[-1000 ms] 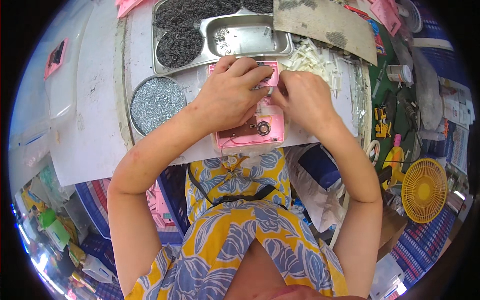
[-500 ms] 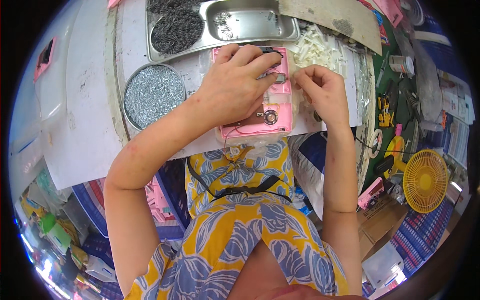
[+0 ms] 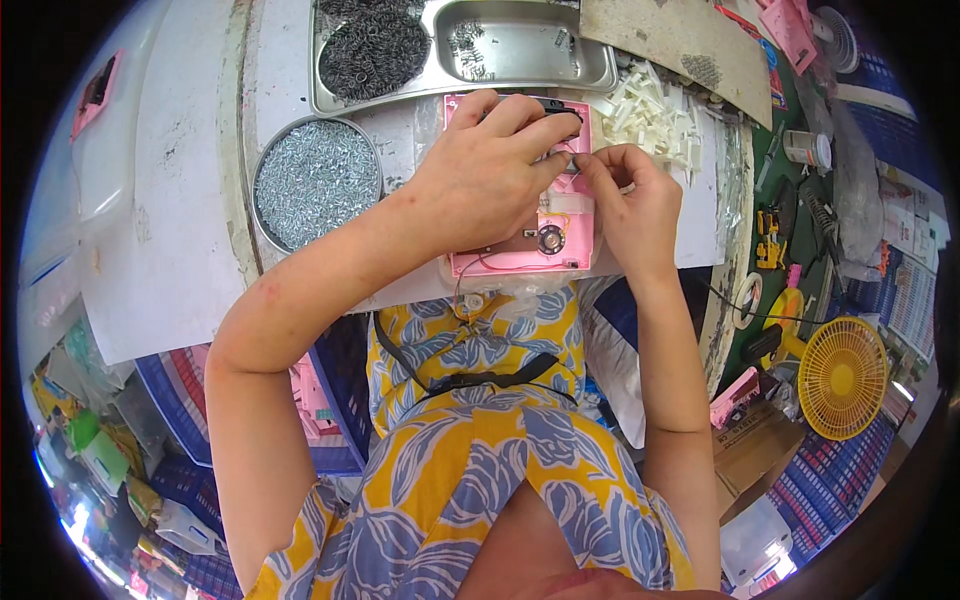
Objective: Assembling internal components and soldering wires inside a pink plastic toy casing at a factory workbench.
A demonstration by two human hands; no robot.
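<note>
The left hand (image 3: 480, 180) lay clenched over a pink plastic casing (image 3: 525, 250) on the table (image 3: 170, 260); just beside it, the right hand (image 3: 630, 205) pinched the casing's small part.

Both forearms rise from the lower edge and converge in the upper middle of the frame. The left hand (image 3: 480, 175) lies palm down, fingers curled forward. The right hand (image 3: 630, 205) sits just beside it, fingertips pinched together and touching the left's fingers.
</note>
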